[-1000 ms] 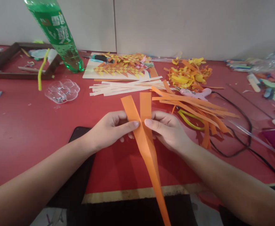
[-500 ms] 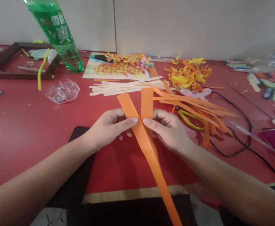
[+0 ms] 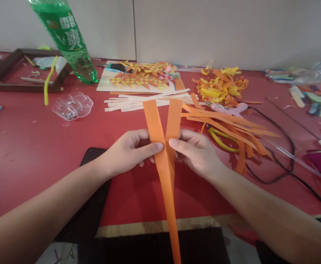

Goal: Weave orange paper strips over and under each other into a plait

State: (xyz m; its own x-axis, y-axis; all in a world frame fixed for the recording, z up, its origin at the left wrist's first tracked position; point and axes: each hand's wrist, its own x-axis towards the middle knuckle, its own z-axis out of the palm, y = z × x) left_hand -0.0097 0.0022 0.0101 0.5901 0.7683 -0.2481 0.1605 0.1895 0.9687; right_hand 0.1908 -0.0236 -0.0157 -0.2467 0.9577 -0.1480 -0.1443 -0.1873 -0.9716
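Two long orange paper strips, or two ends of one, form a V in front of me. My left hand (image 3: 134, 150) pinches the left orange paper strip (image 3: 152, 121) between thumb and fingers. The right orange paper strip (image 3: 174, 119) is pinched the same way by my right hand (image 3: 194, 148). Below my thumbs the strips come together and run down past the table edge, out of view at the bottom. Whether they are joined there I cannot tell. Just beyond my right hand lies a pile of loose orange strips (image 3: 229, 123).
White paper strips (image 3: 138, 102) and a woven orange-yellow paper piece (image 3: 138, 79) lie ahead. A green bottle (image 3: 69, 44) stands at back left, near a clear flower-shaped dish (image 3: 72, 106). Yellow-handled scissors (image 3: 222, 141), a pink glue gun (image 3: 230, 109) and its black cable (image 3: 289, 143) lie right.
The V of orange strips has become more even and upright. The left strip's top has moved right, and the hanging lower end has swung left. Both hands keep their pinch.
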